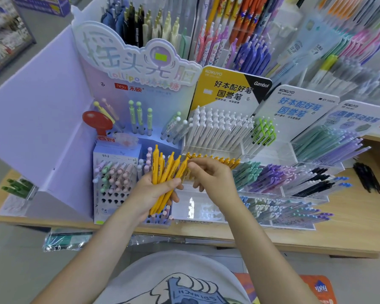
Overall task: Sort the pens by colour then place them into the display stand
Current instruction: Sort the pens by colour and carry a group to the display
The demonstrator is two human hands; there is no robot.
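Note:
My left hand (150,191) grips a bundle of several yellow pens (166,170), fanned upward over the stand. My right hand (213,178) is just to their right, and its fingertips pinch the top of the rightmost yellow pen in the bundle. Behind my right hand a row of yellow pens (219,160) lies in a clear compartment of the acrylic display stand (206,207). To the right, compartments hold teal pens (247,173), purple pens (276,175) and black pens (316,183).
A lilac cardboard stand (53,119) with pastel pens (116,176) is at the left. White pens (217,130) fill the tier behind. Loose black pens (367,177) lie on the wooden shelf (349,233) at right, and green pens (18,187) at far left.

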